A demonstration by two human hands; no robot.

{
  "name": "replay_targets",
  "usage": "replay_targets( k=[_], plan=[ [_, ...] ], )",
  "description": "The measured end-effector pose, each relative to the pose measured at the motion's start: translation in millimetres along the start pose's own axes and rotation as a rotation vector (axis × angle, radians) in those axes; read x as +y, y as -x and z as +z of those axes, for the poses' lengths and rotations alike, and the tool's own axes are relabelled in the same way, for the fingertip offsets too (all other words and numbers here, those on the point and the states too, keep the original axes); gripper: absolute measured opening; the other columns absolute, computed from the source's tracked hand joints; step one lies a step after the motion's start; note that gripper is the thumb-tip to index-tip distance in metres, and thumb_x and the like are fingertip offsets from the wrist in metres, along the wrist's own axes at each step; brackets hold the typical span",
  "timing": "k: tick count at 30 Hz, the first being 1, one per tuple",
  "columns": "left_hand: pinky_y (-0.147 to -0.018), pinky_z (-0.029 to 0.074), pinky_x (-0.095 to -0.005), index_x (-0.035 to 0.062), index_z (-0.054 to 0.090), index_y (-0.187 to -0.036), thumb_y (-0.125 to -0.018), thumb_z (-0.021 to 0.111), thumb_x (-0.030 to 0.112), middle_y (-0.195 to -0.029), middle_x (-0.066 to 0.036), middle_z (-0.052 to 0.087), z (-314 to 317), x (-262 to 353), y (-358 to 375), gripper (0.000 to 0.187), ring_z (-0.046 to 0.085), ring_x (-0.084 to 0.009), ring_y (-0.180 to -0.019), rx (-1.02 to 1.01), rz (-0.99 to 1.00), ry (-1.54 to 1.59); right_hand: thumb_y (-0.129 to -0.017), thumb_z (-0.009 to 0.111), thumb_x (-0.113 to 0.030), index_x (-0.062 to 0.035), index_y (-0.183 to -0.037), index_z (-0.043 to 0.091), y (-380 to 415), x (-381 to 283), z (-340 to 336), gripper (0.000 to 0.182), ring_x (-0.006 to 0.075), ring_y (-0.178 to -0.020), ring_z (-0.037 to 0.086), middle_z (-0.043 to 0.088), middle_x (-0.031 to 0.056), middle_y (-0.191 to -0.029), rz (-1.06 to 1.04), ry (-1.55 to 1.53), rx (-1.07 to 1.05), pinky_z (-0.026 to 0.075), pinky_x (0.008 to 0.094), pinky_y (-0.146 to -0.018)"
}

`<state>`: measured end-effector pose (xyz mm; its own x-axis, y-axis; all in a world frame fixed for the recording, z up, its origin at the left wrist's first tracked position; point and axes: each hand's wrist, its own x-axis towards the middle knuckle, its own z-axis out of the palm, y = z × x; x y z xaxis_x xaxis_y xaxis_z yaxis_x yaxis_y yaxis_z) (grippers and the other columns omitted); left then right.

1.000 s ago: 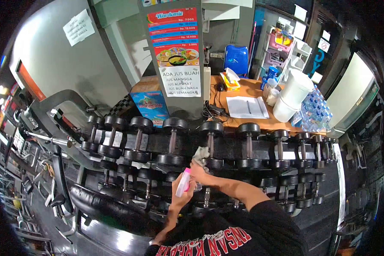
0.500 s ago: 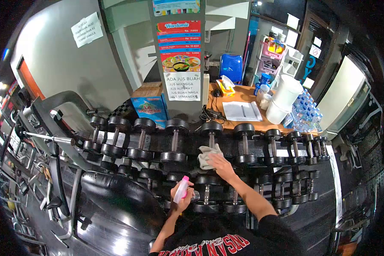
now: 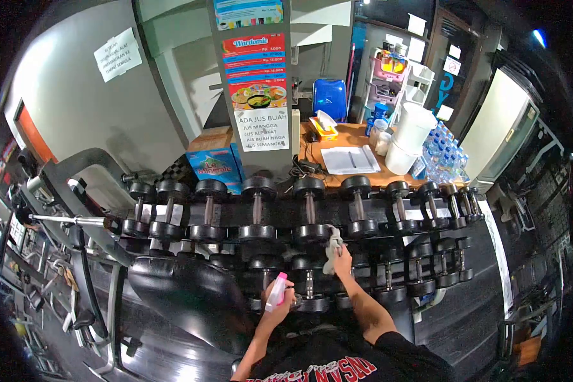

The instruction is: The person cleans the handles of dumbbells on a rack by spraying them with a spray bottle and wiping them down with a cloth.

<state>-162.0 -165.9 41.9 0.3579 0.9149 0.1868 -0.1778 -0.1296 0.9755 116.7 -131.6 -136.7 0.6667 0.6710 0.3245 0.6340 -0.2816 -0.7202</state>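
The person wears a black T-shirt point(image 3: 337, 363) with short sleeves. Red block lettering with a pale outline runs across the chest (too cut off and distorted to read). Both forearms are bare.

On the pillar, a white sheet point(image 3: 259, 129) is seen, and "ADA JUS BUAH", "JUS MANGGA", "JUS ALPUKAT", "JUS BUAH NAGA" and "JUS SEMANGKA" can be read. Above it a red menu poster point(image 3: 254, 65) is headed "Wardomie" (prices too small). "Le Minerale" is printed on the blue carton point(image 3: 213, 167). The wall notice point(image 3: 117, 55) stays unreadable.
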Motion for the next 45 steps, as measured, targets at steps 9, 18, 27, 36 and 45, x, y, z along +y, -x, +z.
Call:
replay_targets(
  k=[9, 18, 27, 36, 45],
  plan=[
    [-0.060, 0.048, -0.0261, 0.0023, 0.052, -0.107, -0.087, 0.058, -0.002, -0.070, -0.001, 0.054, 3.9, -5.0, 33.2, 0.021, 0.058, -0.0112, -0.067, -0.009, 0.007, -0.164, -0.094, 0.056, -0.027, -0.0088, -0.121, 0.054, 84.7, 2.4, -66.8, 0.033, 0.0274, -0.098, 0.062, 0.064, 0.0090, -0.107, 1.084, -1.240, -0.193, 0.051, 0.0441, -0.084],
    [-0.055, 0.043, -0.0236, 0.0047, 0.060, -0.099, -0.085, 0.066, 0.005, -0.064, 0.001, 0.056, 20.5, -10.2, 36.6, 0.015, 0.052, -0.0051, -0.059, -0.018, -0.137, -0.154, -0.089, 0.065, -0.019, -0.0022, -0.124, 0.051, 76.2, -19.9, -86.6, 0.041, 0.0212, -0.102, 0.061, 0.062, 0.0080, -0.114, 0.838, -1.192, -0.460, 0.050, 0.0386, -0.087],
    [-0.054, 0.043, -0.0218, 0.0047, 0.060, -0.099, -0.086, 0.066, 0.008, -0.064, 0.002, 0.058, 66.3, -10.5, -0.9, 0.015, 0.053, -0.0034, -0.060, 0.094, -0.161, -0.146, -0.090, 0.064, -0.016, -0.0014, -0.118, 0.056, 16.4, -25.9, -99.0, 0.033, 0.0163, -0.089, 0.064, 0.065, 0.0057, -0.104, 0.703, -1.193, -0.664, 0.054, 0.0329, -0.077],
    [-0.056, 0.045, -0.0220, 0.0002, 0.059, -0.098, -0.089, 0.062, 0.007, -0.065, 0.000, 0.057, 97.9, -39.3, -14.6, 0.011, 0.055, -0.0049, -0.060, 0.222, -0.091, -0.003, -0.087, 0.066, -0.014, -0.0044, -0.125, 0.052, -64.5, -54.4, -109.3, 0.041, 0.0137, -0.095, 0.060, 0.063, 0.0034, -0.107, 0.760, -1.073, -0.945, 0.049, 0.0303, -0.083],
    [-0.057, 0.046, -0.0237, -0.0009, 0.056, -0.098, -0.090, 0.060, 0.006, -0.063, 0.001, 0.052, 78.5, -34.8, -37.4, 0.011, 0.055, -0.0072, -0.058, 0.326, -0.088, -0.058, -0.090, 0.055, -0.012, 0.0044, -0.112, 0.057, -100.1, -35.8, -9.1, 0.028, 0.0384, -0.090, 0.059, 0.060, 0.0208, -0.102, -0.088, -0.322, -0.395, 0.047, 0.0384, -0.080]
  ],
)
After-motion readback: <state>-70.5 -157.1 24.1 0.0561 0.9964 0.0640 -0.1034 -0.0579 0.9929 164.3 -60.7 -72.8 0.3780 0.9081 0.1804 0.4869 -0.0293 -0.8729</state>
